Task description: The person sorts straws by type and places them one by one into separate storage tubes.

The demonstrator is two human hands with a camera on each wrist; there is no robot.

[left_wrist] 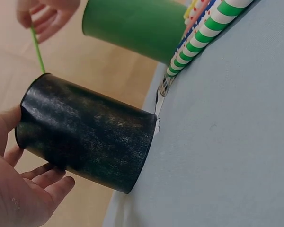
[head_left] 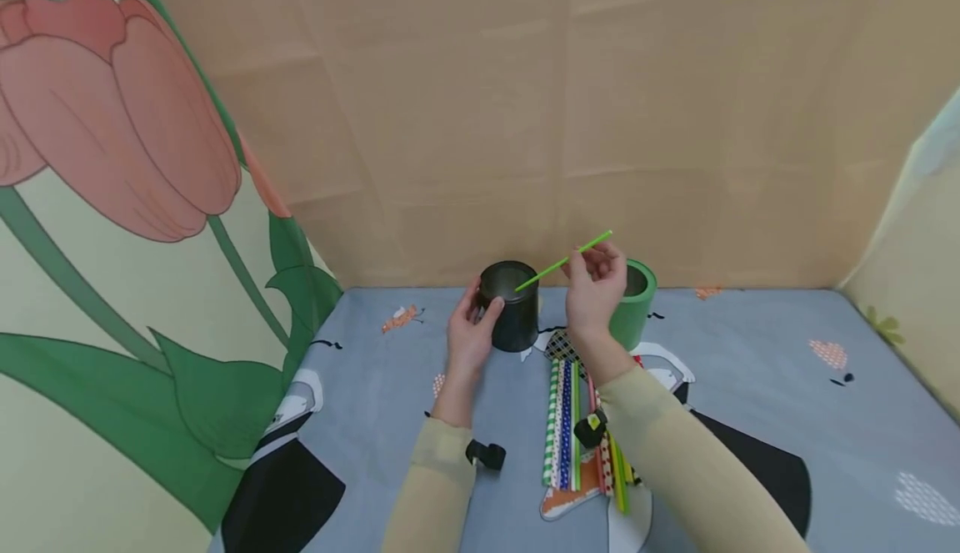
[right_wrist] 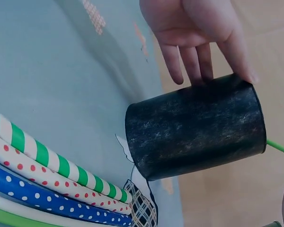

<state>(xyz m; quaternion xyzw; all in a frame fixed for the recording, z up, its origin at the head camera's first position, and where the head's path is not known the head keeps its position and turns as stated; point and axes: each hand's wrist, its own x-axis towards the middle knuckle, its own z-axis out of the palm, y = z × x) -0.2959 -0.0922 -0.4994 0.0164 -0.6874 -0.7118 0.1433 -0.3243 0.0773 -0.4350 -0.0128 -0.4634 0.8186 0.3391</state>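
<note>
I note the left hand (head_left: pixel 471 338) clasping the black cylindrical paper cup (head_left: pixel 512 306), the right hand (head_left: pixel 594 286) pinching a thin green plastic straw (head_left: pixel 563 262) over its mouth; light, bendy, best held mid-length.

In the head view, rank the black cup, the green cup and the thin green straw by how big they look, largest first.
1. black cup, steadied by the left hand.
2. green cup, partly hidden behind the right hand, so it may match the black one.
3. green straw: longest, but thinnest by far.
</note>
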